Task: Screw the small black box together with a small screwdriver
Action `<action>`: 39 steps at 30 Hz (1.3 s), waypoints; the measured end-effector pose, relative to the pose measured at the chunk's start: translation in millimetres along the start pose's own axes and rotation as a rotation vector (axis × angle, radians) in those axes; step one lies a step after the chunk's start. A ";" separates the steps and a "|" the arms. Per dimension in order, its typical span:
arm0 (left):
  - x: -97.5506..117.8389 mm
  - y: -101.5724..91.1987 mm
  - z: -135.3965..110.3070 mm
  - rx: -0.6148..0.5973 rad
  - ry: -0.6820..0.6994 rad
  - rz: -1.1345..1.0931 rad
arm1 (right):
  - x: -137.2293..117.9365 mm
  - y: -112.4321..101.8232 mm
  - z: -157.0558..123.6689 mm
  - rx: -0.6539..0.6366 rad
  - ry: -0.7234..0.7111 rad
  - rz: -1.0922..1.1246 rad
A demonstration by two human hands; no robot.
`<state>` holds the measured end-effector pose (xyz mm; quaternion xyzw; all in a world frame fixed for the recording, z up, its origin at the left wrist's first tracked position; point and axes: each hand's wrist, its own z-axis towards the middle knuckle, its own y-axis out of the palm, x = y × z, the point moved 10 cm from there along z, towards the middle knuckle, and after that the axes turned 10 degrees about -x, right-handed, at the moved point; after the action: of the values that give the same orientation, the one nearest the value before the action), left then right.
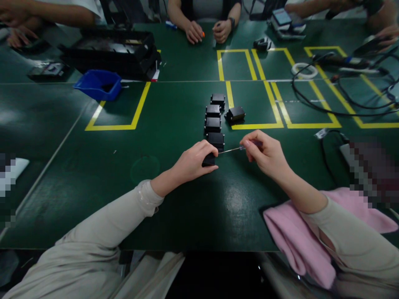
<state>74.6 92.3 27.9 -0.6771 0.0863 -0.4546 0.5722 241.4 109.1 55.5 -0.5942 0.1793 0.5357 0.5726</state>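
My left hand is closed around a small black box on the green table. A screwdriver is pinched in my right hand, its thin metal shaft lying nearly level and its tip at the right side of that box. Part of the handle is hidden by my fingers. Beyond the held box, several like black boxes stand in a row, the nearest box just past my left fingers. One more black box sits apart, to the right of the row.
Yellow tape marks rectangles on the table. A blue scoop-shaped bin and black trays stand at the left. Cables lie at the right, and a pink cloth lies under my right forearm. Across the table are co-workers' hands.
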 end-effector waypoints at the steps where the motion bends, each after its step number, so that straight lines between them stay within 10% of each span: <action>1: -0.1 -0.1 0.1 0.000 -0.001 -0.001 | -0.6 1.5 -0.1 -0.011 -0.003 -0.012; 21: -1.2 0.9 -1.5 0.008 0.002 0.014 | -22.4 -16.8 -7.0 0.195 -0.112 -0.206; 39: -2.7 1.0 -0.6 -0.001 -0.028 0.014 | -20.6 -8.1 -4.5 0.121 -0.081 -0.227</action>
<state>73.1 93.2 25.6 -0.6832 0.0831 -0.4410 0.5760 242.6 99.2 75.8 -0.5529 0.1195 0.4791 0.6712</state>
